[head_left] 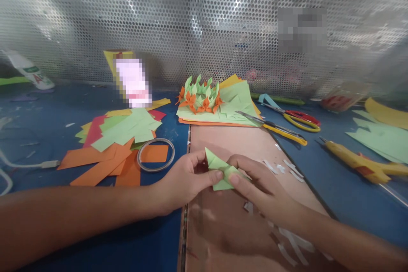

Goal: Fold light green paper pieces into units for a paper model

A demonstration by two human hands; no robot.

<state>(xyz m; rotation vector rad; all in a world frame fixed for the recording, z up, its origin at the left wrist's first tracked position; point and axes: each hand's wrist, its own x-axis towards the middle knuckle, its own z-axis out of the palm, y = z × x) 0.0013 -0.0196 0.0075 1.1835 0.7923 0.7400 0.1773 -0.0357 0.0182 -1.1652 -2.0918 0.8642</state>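
Between my two hands, above the brown board (219, 229), is a folded piece of light green paper (219, 162) with a pointed corner sticking up. My left hand (188, 176) pinches its left side, thumb in front and fingers behind. On the other side, the thumb and fingers of my right hand (259, 178) press the paper's right part. Beyond the hands, a ring of green and orange folded paper pieces (204, 100) rests on a stack of green, yellow and orange sheets (236, 97).
Left lie loose coloured paper strips (127, 127), a tape roll (174, 157), a cable (35, 163) and a glue bottle (32, 70). Right are a yellow utility knife (283, 131), scissors (299, 119), a yellow glue gun (357, 161) and paper scraps (293, 170). A perforated metal panel (178, 21) stands behind.
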